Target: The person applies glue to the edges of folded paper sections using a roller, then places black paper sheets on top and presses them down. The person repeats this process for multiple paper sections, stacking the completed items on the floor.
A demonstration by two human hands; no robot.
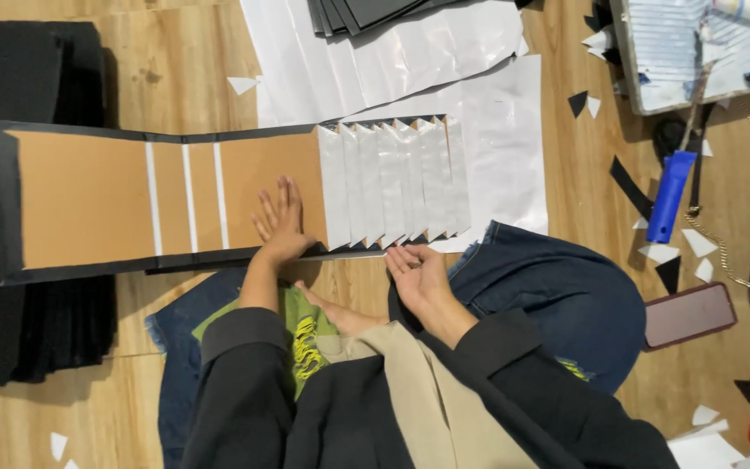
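- A long brown cardboard panel (80, 198) with a black border is being worked on, lying flat on a wooden floor (175, 61) just ahead of a seated person's knees.
- The left hand (281, 221) is being pressed flat on the panel, fingers spread wide and pointing away from the body; nothing is being gripped.
- The right hand (417, 269) is being held just off the panel's near edge, palm turned up, fingers loosely curled and open, holding nothing.
- The panel's long axis is running side to side across the view, stretching far out to the left of the left hand.
- A row of overlapping white paper strips (392, 181) with pointed ends is being shown on the panel, just to the right of the left hand and directly ahead of the right hand.
- The left hand is touching the panel; the right hand is the nearer one to the strips.
- Three thin white lines (187, 197) are crossing the panel to the left of the left hand.
- Large white sheets (496, 130) are lying beyond the strips.
- Well to the right of the right hand, a blue-handled tool (670, 195) and a dark phone (689, 314) are lying among paper scraps.
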